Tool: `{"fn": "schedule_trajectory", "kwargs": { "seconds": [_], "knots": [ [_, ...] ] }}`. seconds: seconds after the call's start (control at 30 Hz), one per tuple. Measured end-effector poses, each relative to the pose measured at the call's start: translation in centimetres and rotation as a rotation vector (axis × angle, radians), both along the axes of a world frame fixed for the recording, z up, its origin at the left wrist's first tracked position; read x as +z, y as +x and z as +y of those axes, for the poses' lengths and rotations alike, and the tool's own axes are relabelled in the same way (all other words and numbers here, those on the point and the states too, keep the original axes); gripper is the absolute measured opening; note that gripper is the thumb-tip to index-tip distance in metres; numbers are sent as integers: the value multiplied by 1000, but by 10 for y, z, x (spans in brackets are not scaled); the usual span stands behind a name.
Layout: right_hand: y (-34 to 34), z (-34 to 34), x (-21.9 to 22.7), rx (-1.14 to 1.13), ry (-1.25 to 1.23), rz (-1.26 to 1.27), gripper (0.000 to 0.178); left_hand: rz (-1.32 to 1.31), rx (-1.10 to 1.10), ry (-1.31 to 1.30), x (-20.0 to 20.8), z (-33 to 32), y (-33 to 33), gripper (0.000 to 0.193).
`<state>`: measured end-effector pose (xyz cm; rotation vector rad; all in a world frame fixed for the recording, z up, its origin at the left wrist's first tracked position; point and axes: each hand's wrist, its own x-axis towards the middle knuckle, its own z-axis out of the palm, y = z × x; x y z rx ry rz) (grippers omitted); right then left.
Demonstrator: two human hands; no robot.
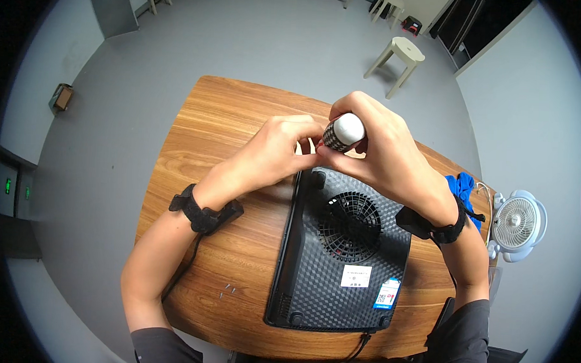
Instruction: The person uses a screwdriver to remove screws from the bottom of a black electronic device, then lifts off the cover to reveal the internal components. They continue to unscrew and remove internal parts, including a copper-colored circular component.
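My right hand (385, 140) is closed round the handle of a screwdriver (347, 129), which has a white rounded end and a black-and-white patterned grip. Its shaft and tip are hidden behind my fingers. My left hand (282, 149) meets the right at the lower end of the handle, thumb and fingers pinched together. A bit of red shows there, but I cannot make out what the left fingers hold. Below both hands lies a black induction cooker (319, 272), underside up, with a round fan grille (350, 226) and stuck-on labels. Three small screws (227, 290) rest on the table left of it.
The wooden table (196, 133) has curved edges. A cord (363, 344) leaves the cooker's near edge. On the right are a blue cloth (462, 187) and a small white-and-blue fan (516, 221). Plastic stools (404, 52) stand on the floor beyond. Black straps (197, 210) circle both wrists.
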<state>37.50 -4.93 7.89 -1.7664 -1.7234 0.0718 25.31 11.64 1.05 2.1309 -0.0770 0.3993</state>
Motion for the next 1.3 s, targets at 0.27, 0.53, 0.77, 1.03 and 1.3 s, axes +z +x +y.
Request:
{"fn": "schedule_trajectory", "kwargs": {
  "seconds": [0.27,0.53,0.77,1.03,1.3],
  "knots": [
    [14,-15,5,-243,98,114,37,97,128,94,-27,-6,-7,30],
    [28,-71,34,-391,-65,-3,31,205,182,207,-36,-33,-20,36],
    [43,-145,24,-525,-111,38,32,166,80,378,-8,-87,-46,43],
    [55,-216,-34,-447,-248,60,32,113,-195,556,2,-169,-84,54],
    [49,-241,-92,-414,-241,18,33,68,-525,707,-2,-252,-109,75]
  ]
}}
